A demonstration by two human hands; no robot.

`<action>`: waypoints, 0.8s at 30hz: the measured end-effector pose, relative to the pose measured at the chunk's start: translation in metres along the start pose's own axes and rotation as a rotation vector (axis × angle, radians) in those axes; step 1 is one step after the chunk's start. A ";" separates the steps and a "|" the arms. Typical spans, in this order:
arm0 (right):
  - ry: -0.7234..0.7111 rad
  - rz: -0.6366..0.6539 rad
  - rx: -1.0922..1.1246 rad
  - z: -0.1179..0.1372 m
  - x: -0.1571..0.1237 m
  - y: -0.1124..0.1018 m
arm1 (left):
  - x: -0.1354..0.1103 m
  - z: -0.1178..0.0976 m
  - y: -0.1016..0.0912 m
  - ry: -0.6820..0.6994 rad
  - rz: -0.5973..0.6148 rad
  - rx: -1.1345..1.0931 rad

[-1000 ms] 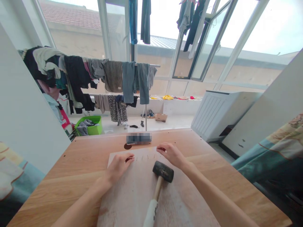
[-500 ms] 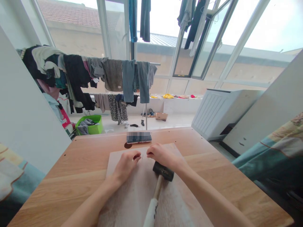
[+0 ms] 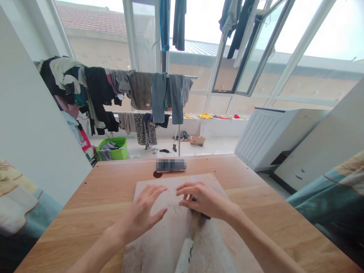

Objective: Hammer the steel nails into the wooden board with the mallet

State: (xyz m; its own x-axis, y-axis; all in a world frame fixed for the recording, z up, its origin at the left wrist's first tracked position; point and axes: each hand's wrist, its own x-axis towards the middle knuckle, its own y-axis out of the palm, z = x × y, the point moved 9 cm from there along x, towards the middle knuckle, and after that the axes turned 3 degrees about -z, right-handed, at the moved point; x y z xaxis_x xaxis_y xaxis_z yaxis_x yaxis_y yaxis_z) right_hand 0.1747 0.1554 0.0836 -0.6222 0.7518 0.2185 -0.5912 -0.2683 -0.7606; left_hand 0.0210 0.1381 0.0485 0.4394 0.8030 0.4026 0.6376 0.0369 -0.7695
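A pale board [image 3: 159,242] lies on the wooden table [image 3: 93,197]. Thin nails [image 3: 174,205] lie loose on it between my hands. My left hand [image 3: 145,214] hovers over the board with fingers spread and holds nothing. My right hand [image 3: 203,199] reaches toward the nails, fingertips close together just above them; whether it grips one I cannot make out. Under my right hand rests a rubber mallet, its head mostly hidden, its wooden handle [image 3: 189,242] running toward me.
A blurred flat object [image 3: 171,165] and a dark round spot [image 3: 157,174] sit at the table's far edge. Beyond are a laden clothes rack [image 3: 119,91], a green basket [image 3: 112,148], a white appliance [image 3: 270,136] and white panels on both sides.
Both hands have drawn back toward me from the board's far edge. The nails that stood in a row there now lie loose between the hands. My left hand has opened.
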 end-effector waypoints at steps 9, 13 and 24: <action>0.517 -0.439 -0.520 -0.133 -0.169 -0.037 | -0.138 -0.013 -0.029 0.218 -0.074 0.476; 0.599 -0.418 -0.413 -0.140 -0.181 -0.024 | -0.145 -0.015 -0.027 0.223 -0.118 0.690; 0.297 -0.221 -0.277 -0.058 -0.109 0.061 | -0.245 0.095 -0.096 -0.392 -0.248 0.655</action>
State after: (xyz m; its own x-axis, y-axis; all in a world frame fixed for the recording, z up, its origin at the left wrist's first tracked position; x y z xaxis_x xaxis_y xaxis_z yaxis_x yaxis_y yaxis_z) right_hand 0.2363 0.0921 -0.0224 -0.2987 0.9237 0.2397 -0.5083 0.0585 -0.8592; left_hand -0.2080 -0.0056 -0.0237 0.0023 0.8716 0.4902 0.1333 0.4855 -0.8640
